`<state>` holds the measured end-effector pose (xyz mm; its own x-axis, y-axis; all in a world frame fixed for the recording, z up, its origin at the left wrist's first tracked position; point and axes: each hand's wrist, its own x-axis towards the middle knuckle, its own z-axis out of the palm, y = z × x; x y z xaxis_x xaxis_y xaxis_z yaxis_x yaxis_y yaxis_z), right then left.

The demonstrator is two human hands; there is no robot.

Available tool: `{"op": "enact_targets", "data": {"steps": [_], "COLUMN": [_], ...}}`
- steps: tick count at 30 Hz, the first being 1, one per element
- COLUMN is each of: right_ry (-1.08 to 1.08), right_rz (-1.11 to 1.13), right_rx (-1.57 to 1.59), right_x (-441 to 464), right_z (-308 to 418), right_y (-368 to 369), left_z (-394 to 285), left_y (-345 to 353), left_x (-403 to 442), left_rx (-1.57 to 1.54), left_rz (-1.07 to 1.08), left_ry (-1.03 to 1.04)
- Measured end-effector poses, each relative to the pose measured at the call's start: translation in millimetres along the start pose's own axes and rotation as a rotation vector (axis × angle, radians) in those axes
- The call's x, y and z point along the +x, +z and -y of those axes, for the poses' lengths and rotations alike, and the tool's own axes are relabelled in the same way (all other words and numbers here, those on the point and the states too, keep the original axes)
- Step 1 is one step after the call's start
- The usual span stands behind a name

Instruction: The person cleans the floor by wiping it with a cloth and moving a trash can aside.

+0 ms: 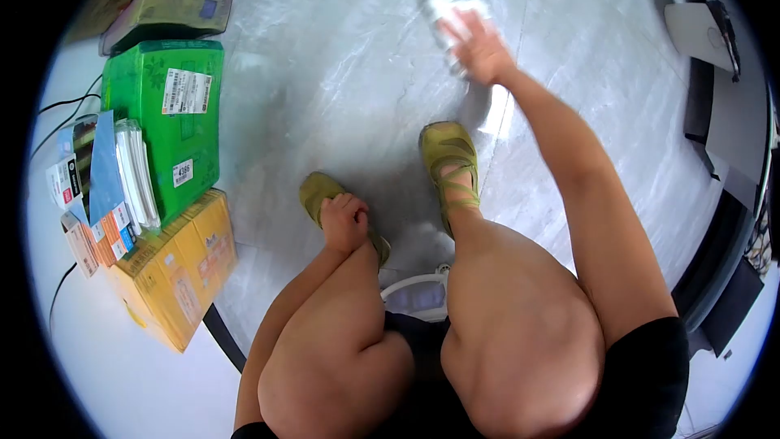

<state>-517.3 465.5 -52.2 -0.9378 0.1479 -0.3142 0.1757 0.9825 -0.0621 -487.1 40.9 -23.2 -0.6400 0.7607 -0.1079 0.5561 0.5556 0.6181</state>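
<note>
My right hand [483,50] reaches far forward on an outstretched arm, smeared by motion. Under and around its fingers is a white cloth [444,6], crumpled and blurred, over the grey floor [349,32]; whether it touches the floor is hard to make out. My left hand [344,219] rests by my left knee with its fingers curled in, and nothing shows in them. Below it is my left green shoe [319,193]. The right green shoe [449,146] stands flat on the floor, closer to the cloth.
On the left stand a green box [191,158] with labels, a yellow carton [188,260], papers [136,171] and more boxes [179,0] behind. A white stool-like frame [414,284] shows between my legs. Dark furniture [715,260] lines the right side; cables lie at the far left.
</note>
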Motion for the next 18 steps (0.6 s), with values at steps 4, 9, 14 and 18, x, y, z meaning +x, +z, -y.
{"op": "enact_targets", "data": {"steps": [4,9,14,18], "right_ry": [0.298,-0.094,-0.392,-0.25], "right_rz": [-0.012,0.092,0.136,0.063], "right_rx": [0.081,-0.086,-0.005,-0.097], "right_x": [-18,-112,-168,-127], "right_z": [-66,6,1,-29], "right_y": [2,24,32,20], "left_z": [0,0,-7,-26], "left_y": [1,3,3,-6], "left_x": [-2,0,-1,5], "left_rx": [0.01,0.054,0.119,0.348], "left_rz": [-0.003,-0.016,0.016,0.154], "left_ry": [-0.003,0.015,0.011,0.048]}}
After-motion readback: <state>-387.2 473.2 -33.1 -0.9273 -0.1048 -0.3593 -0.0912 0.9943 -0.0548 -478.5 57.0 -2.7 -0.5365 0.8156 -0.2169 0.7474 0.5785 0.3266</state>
